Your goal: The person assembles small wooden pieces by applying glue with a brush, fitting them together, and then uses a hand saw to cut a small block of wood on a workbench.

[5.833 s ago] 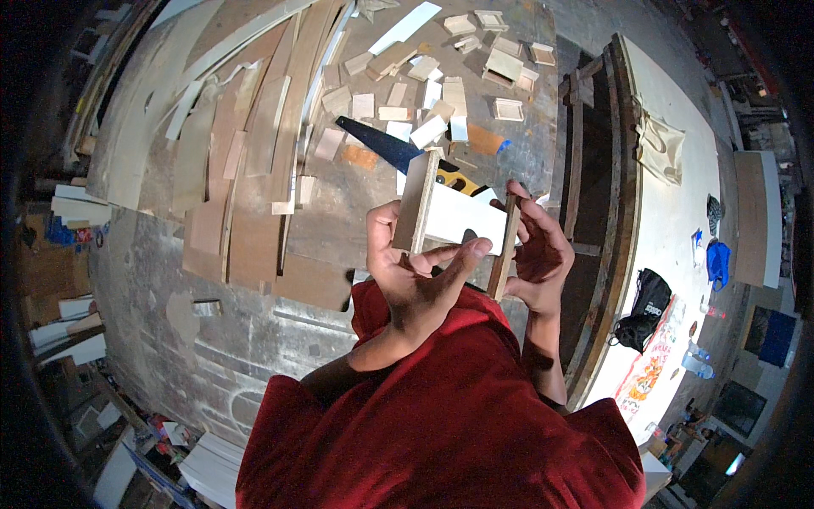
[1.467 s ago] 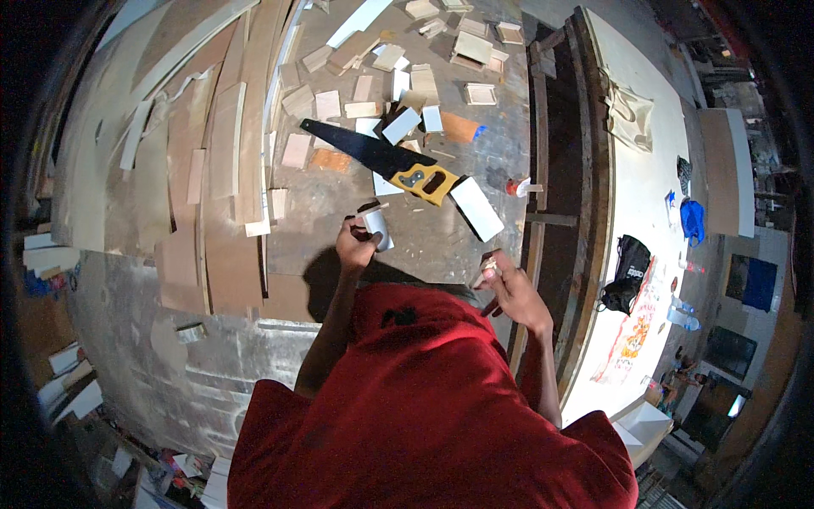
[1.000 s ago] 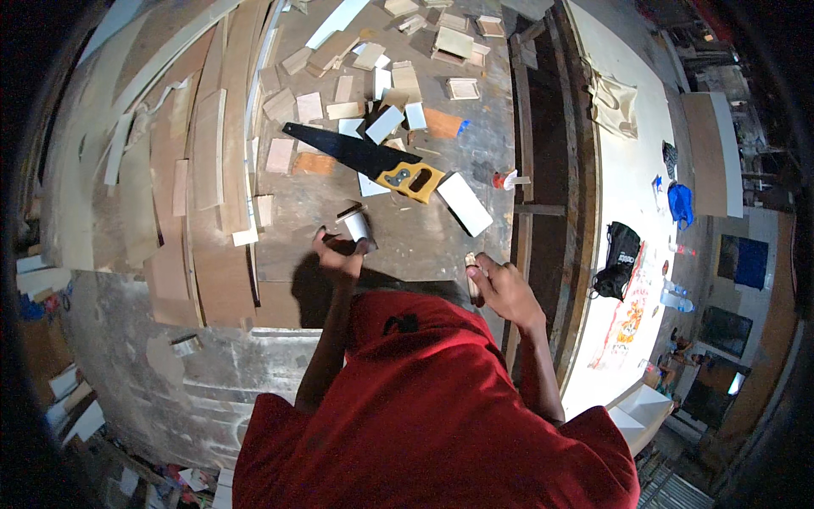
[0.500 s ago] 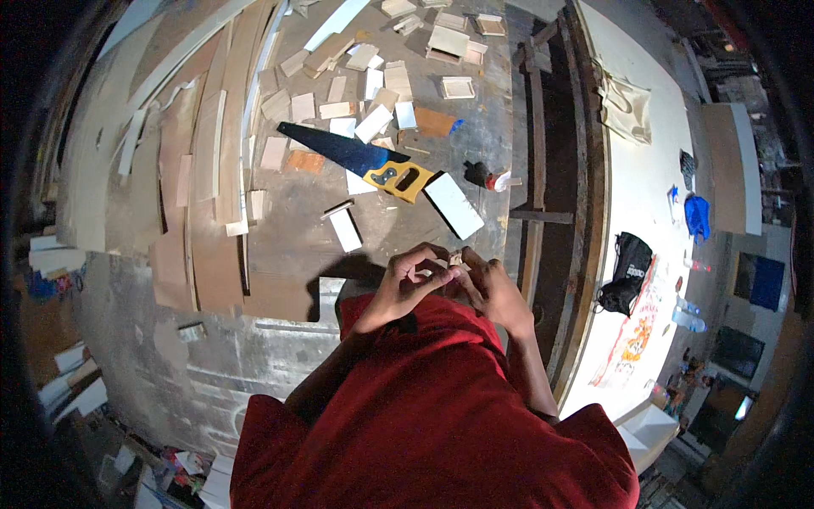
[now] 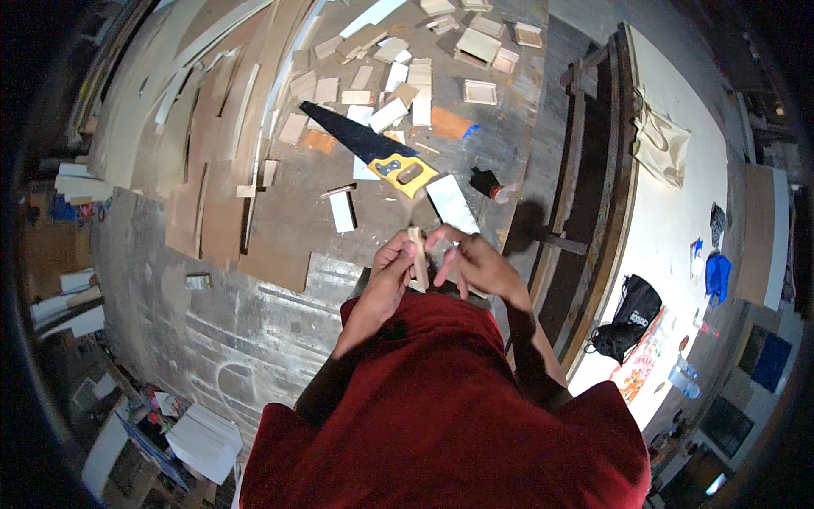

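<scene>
In front of my red shirt, my left hand pinches a small narrow strip of pale wood, held roughly upright. My right hand is just to its right, fingers curled but apart, with nothing visible in them. Beyond the hands a handsaw with a yellow handle and dark blade lies on the worktable. A white rectangular block rests by the saw's handle. Left of it lies a small white panel with a wooden strip at its top end.
Several wooden and white offcuts are scattered at the far side. Long boards lie at the left. A dark gap with beams separates the worktable from a white table holding a black bag and a cream bag.
My hands have moved apart; the right has let go of the wood piece, which the left now holds upright. The whole view has tilted and shifted a little.
</scene>
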A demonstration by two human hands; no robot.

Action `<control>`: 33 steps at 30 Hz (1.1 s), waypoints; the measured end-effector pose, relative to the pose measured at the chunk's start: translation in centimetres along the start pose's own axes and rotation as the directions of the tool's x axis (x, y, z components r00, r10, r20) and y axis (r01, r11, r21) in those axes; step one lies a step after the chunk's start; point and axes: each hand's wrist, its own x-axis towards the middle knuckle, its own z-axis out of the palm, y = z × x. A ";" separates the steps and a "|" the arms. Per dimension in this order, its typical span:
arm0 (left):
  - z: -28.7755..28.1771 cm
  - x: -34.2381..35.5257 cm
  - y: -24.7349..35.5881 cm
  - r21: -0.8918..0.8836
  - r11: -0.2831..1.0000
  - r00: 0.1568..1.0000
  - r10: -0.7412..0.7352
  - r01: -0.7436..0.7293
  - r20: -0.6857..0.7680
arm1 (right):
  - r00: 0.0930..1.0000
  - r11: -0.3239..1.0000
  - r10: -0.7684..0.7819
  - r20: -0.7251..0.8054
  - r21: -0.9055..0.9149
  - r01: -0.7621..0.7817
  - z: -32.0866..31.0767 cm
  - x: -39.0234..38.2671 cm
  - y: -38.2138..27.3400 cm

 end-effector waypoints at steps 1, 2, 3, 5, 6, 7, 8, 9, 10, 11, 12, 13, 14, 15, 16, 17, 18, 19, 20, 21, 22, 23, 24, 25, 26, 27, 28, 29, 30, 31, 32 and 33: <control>-0.1 -0.1 0.8 -0.121 0.992 0.997 -0.052 0.045 -0.054 | 0.995 0.996 0.092 -0.037 0.009 -0.092 -1.0 1.4 0.6; 0.0 -0.4 1.8 -0.165 0.985 0.998 -0.061 0.059 -0.004 | 0.991 0.954 -0.022 -0.134 -0.299 -0.019 -2.3 3.8 2.4; -0.1 -0.9 2.8 -0.166 0.985 0.998 -0.056 0.054 -0.008 | 0.970 0.813 -0.160 -0.184 -0.581 0.024 -3.6 6.9 5.0; -0.4 -1.4 4.5 -0.472 0.874 0.972 0.003 0.111 0.234 | 0.741 0.212 -0.670 -0.045 -0.968 0.134 -6.4 13.4 11.6; -0.9 -1.8 5.3 -0.526 0.840 0.963 0.016 0.134 0.270 | 0.747 0.209 -0.664 -0.030 -0.967 0.147 -6.2 15.3 12.7; -1.4 -2.2 6.4 -0.533 0.837 0.964 0.025 0.124 0.265 | 0.797 0.179 -0.603 -0.013 -0.977 0.120 -5.9 17.1 13.1; -1.8 -2.7 7.4 -0.575 0.798 0.949 0.009 0.182 0.314 | 0.842 0.145 -0.539 0.001 -0.985 0.094 -5.4 18.6 13.6; -2.5 -3.4 8.2 -0.615 0.754 0.936 0.003 0.228 0.351 | 0.846 0.141 -0.532 0.024 -0.983 0.116 -4.6 19.8 14.4; -3.1 -3.8 8.7 -0.683 0.678 0.919 0.027 0.273 0.394 | 0.868 -0.017 -0.496 0.018 -1.000 0.011 -4.7 20.2 15.6; -3.9 -4.3 9.4 -0.691 0.673 0.922 0.035 0.263 0.385 | 0.880 -0.092 -0.475 0.025 -0.996 -0.021 -4.9 21.3 16.5; -4.5 -4.4 10.1 -0.718 0.622 0.903 0.040 0.313 0.428 | 0.880 -0.130 -0.475 0.025 -0.991 -0.042 -7.4 22.2 19.9; -5.0 -3.9 10.7 -0.733 0.562 0.871 0.043 0.384 0.489 | 0.878 -0.159 -0.478 0.021 -0.985 -0.063 -11.0 22.4 24.0; -5.2 -3.9 11.5 -0.737 0.565 0.893 0.002 0.370 0.450 | 0.885 -0.186 -0.464 0.047 -0.981 -0.046 -12.5 22.6 26.7; -5.7 -4.4 12.2 -0.750 0.576 0.925 -0.029 0.324 0.378 | 0.912 -0.186 -0.397 0.100 -0.982 0.027 -11.4 23.3 25.9; -5.5 -4.8 13.5 -0.728 0.642 0.960 -0.041 0.239 0.279 | 0.931 -0.183 -0.331 0.152 -0.979 0.095 -10.5 23.7 24.2; -5.5 -5.2 14.4 -0.717 0.671 0.974 -0.038 0.191 0.224 | 0.943 -0.179 -0.265 0.203 -0.971 0.159 -9.6 23.9 22.0; -5.1 -5.5 15.6 -0.696 0.702 0.984 -0.042 0.151 0.171 | 0.945 -0.172 -0.233 0.228 -0.966 0.191 -8.5 23.9 19.8; -5.0 -5.6 16.5 -0.644 0.751 0.988 -0.149 0.146 0.050 | 0.949 -0.168 -0.199 0.246 -0.962 0.214 -7.7 23.7 17.4; -5.0 -5.5 17.0 -0.586 0.796 0.967 -0.243 0.153 -0.076 | 0.904 -0.147 -0.339 0.261 -0.964 0.223 -6.2 23.6 14.9; -5.3 -5.1 17.3 -0.581 0.794 0.967 -0.251 0.176 -0.051 | 0.844 -0.130 -0.475 0.247 -0.969 0.210 -5.6 23.0 13.5; -6.1 -5.1 17.4 -0.542 0.816 0.971 -0.239 0.201 0.000 | 0.872 -0.078 -0.462 0.161 -0.987 0.141 -4.8 23.1 13.1; -6.6 -5.1 17.4 -0.499 0.838 0.972 -0.228 0.221 0.049 | 0.874 -0.080 -0.459 0.160 -0.987 0.139 -4.3 23.1 12.6; -6.5 -4.9 17.6 -0.496 0.837 0.971 -0.234 0.230 0.056 | 0.877 -0.118 -0.453 0.160 -0.986 0.119 -3.9 22.8 11.5; -6.4 -4.7 17.7 -0.394 0.892 0.972 -0.232 0.222 0.024 | 0.880 -0.156 -0.448 0.160 -0.983 0.099 -3.5 22.5 10.8; -6.2 -4.6 17.8 -0.284 0.935 0.974 -0.224 0.213 -0.009 | 0.827 -0.094 -0.531 0.183 -0.983 0.158 -2.8 22.6 10.2; -5.9 -4.6 17.7 -0.277 0.936 0.974 -0.227 0.218 -0.002 | 0.826 -0.093 -0.536 0.175 -0.984 0.149 -2.2 22.3 9.7; -5.7 -4.5 17.7 -0.231 0.948 0.976 -0.217 0.218 0.030 | 0.813 -0.088 -0.555 0.177 -0.984 0.155 -1.4 21.7 9.3; -5.3 -4.5 17.5 -0.182 0.960 0.976 -0.206 0.215 0.063 | 0.799 -0.083 -0.574 0.179 -0.984 0.161 -0.7 21.0 8.9; -4.6 -4.5 17.5 -0.175 0.962 0.977 -0.202 0.211 0.071 | 0.776 0.001 -0.614 0.145 -0.983 0.184 -0.1 20.1 8.3; -3.6 -4.8 17.8 -0.093 0.974 0.977 -0.203 0.208 0.057 | 0.757 0.055 -0.644 0.106 -0.981 0.184 0.5 19.2 7.9; -2.5 -5.0 17.8 -0.010 0.979 0.978 -0.204 0.204 0.043 | 0.703 0.111 -0.707 0.077 -0.970 0.218 0.7 17.9 7.3; -1.6 -5.1 17.5 -0.001 0.979 0.978 -0.202 0.203 0.043 | 0.645 0.163 -0.763 0.044 -0.952 0.257 1.3 16.4 5.6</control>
